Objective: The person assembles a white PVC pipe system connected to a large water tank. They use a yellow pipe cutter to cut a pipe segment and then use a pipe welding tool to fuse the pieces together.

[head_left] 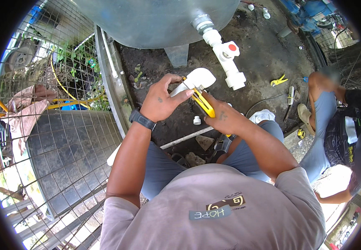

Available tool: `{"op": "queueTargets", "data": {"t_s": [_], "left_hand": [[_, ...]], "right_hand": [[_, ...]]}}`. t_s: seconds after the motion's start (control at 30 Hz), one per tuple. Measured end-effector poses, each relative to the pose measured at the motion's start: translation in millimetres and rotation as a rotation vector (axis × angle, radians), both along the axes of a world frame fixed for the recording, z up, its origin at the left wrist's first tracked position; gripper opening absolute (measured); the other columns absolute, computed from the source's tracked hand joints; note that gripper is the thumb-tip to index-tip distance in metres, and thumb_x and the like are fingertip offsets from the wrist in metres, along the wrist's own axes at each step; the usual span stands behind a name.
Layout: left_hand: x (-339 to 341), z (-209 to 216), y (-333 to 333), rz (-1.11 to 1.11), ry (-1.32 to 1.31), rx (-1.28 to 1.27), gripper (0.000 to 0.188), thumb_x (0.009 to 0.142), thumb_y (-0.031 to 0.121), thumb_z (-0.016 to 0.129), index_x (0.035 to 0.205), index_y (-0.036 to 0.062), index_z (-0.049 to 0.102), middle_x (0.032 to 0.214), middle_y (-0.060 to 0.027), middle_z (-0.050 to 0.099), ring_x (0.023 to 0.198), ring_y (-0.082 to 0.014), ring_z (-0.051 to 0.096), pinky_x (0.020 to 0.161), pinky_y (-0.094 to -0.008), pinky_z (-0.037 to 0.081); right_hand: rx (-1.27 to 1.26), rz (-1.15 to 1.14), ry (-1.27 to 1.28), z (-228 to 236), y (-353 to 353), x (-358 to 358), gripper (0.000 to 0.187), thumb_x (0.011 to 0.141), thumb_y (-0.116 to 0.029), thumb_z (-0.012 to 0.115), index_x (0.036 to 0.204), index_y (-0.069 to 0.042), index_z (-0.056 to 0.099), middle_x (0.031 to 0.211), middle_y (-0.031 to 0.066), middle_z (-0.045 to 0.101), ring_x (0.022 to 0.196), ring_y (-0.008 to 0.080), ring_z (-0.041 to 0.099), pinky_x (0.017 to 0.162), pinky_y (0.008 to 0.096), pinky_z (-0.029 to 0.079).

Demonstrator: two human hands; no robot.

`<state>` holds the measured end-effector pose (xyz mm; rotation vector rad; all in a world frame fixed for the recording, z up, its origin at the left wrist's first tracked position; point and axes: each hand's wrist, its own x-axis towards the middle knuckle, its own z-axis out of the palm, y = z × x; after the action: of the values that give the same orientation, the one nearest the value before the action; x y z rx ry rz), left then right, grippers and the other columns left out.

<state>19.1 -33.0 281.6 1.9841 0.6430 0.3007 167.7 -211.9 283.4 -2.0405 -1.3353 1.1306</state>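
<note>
My left hand (161, 98) is closed around a short white plastic pipe (179, 90) with a white elbow fitting (201, 77) at its far end. My right hand (225, 116) grips a yellow-and-black hand tool (204, 104), which lies against the pipe just below the elbow. Its working end is partly hidden by the pipe and my fingers, so its exact kind is unclear. Beyond my hands, a white valve (226, 52) with a red-centred knob joins the large grey tank (155, 23) through a grey threaded fitting (202, 23).
A small white fitting (197, 120) lies on the dark ground between my knees. To the right are a yellow cutter (279, 81), a white power strip (290, 96) with a cable, and a person's leg (325, 110). Wire mesh fencing (72, 137) runs along the left.
</note>
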Motion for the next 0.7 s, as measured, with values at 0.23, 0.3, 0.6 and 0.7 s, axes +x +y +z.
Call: {"op": "queueTargets", "data": {"t_s": [0.23,0.3,0.6,0.7], "left_hand": [[1,2,-2,-0.021,-0.006,0.022,0.059,0.083,0.046,0.072,0.113,-0.0025,0.06,0.106,-0.0211,0.067,0.099,-0.032,0.066,0.085,-0.0394,0.05],[1,2,-2,-0.019,-0.003,0.011,0.06,0.083,0.047,0.072,0.114,-0.0028,0.059,0.106,-0.0219,0.066,0.099,-0.0328,0.066,0.085,-0.04,0.05],[-2,-18,8,-0.024,0.067,-0.203,0.069,0.088,0.039,0.069,0.133,-0.0074,0.044,0.098,-0.0125,0.062,0.077,-0.015,0.06,0.065,-0.0284,0.049],[1,-4,6,-0.03,0.037,-0.474,0.069,0.089,0.037,0.069,0.135,-0.0082,0.044,0.09,-0.0095,0.061,0.073,-0.0131,0.058,0.062,-0.0269,0.047]], "right_hand": [[0.007,-0.003,-0.033,-7,-1,-2,0.08,0.077,-0.012,0.059,0.149,-0.003,0.025,0.111,0.0331,0.06,0.102,0.0463,0.06,0.089,0.0489,0.047],[0.017,-0.012,-0.034,-7,-2,-3,0.079,0.078,-0.013,0.059,0.149,-0.003,0.025,0.111,0.033,0.06,0.102,0.0464,0.06,0.089,0.0492,0.047],[0.005,-0.028,-0.009,-10,0,-9,0.079,0.078,-0.013,0.059,0.148,-0.002,0.024,0.114,0.0337,0.059,0.102,0.0471,0.06,0.09,0.0491,0.047],[-0.03,-0.047,-0.012,-8,-1,-12,0.08,0.078,-0.013,0.059,0.149,-0.002,0.023,0.114,0.0339,0.059,0.101,0.047,0.06,0.09,0.0489,0.047]]}}
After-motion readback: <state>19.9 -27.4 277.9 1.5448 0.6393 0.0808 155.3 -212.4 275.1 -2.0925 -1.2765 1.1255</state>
